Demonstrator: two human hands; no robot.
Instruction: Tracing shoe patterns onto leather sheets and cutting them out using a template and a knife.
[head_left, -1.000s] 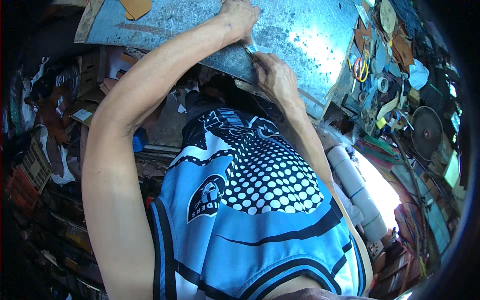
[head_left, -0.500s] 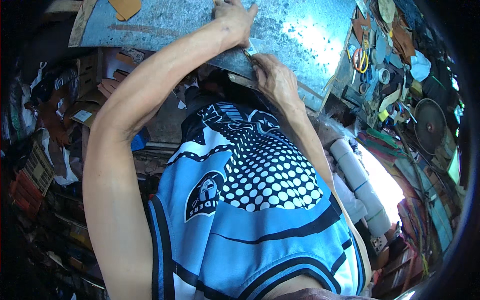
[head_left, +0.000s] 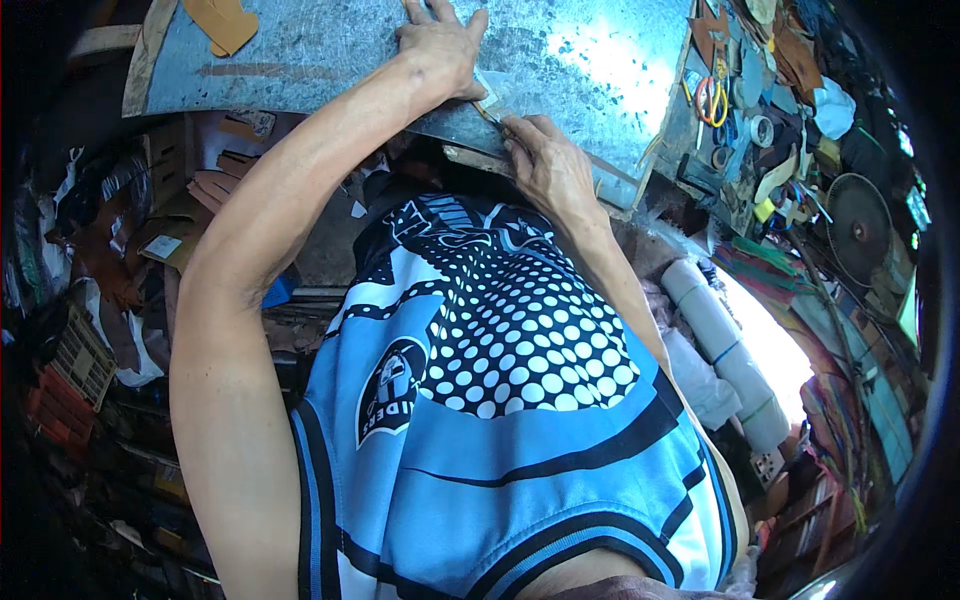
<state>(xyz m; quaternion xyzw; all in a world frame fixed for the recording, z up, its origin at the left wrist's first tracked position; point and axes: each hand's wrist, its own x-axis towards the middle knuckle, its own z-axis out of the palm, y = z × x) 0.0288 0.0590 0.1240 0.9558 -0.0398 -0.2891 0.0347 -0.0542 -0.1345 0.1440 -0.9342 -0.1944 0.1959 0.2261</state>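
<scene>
My left hand (head_left: 438, 52) lies with fingers spread on a grey metal-topped table (head_left: 330, 50), near the top of the view. A pale flat strip (head_left: 488, 98) sticks out from beneath its thumb side. Closer to the table's near edge, my right hand (head_left: 552, 168) is closed in a pinch. A thin pointed tool (head_left: 487, 115) pokes out of its fingers toward the strip; its handle is hidden in the hand, so its kind is unclear. Tan flat pieces (head_left: 225, 25) lie at the table's far left.
Scissors with orange and yellow handles (head_left: 712, 102), a tape roll (head_left: 761, 131) and scraps crowd the right side. Beyond them stands a round fan (head_left: 858, 230). A white wrapped roll (head_left: 725, 355) lies at right. A plastic crate (head_left: 80, 355) and brown scraps sit at left.
The whole view has shifted slightly, with the table lower and further left. My left hand has drifted left, and more of the pale strip shows between the hands. My right hand stays pinched.
</scene>
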